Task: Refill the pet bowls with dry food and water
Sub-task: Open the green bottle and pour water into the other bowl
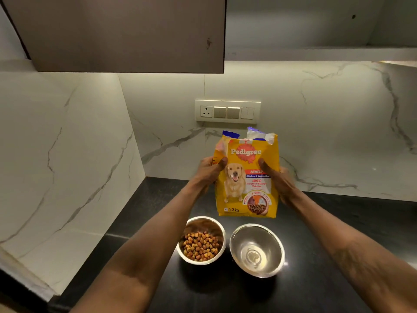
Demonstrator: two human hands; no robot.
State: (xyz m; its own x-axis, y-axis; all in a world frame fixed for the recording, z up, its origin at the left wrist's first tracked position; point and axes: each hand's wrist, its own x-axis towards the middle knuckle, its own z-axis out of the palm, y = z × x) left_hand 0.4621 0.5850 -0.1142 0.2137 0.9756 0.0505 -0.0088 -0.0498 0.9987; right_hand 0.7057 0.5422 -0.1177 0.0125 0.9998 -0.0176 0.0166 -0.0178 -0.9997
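A yellow dog-food bag (246,177) with a torn-open top stands upright behind two steel bowls. My left hand (211,169) grips its left side and my right hand (276,179) grips its right side. The left steel bowl (189,224) holds brown and orange kibble (199,246). The right steel bowl (257,250) sits beside it with a shiny inside; I cannot tell whether it holds water.
The bowls rest on a black countertop (316,279) in a corner of white marble walls. A switch and socket panel (228,111) is on the back wall above the bag. A brown cabinet (126,35) hangs overhead at the left.
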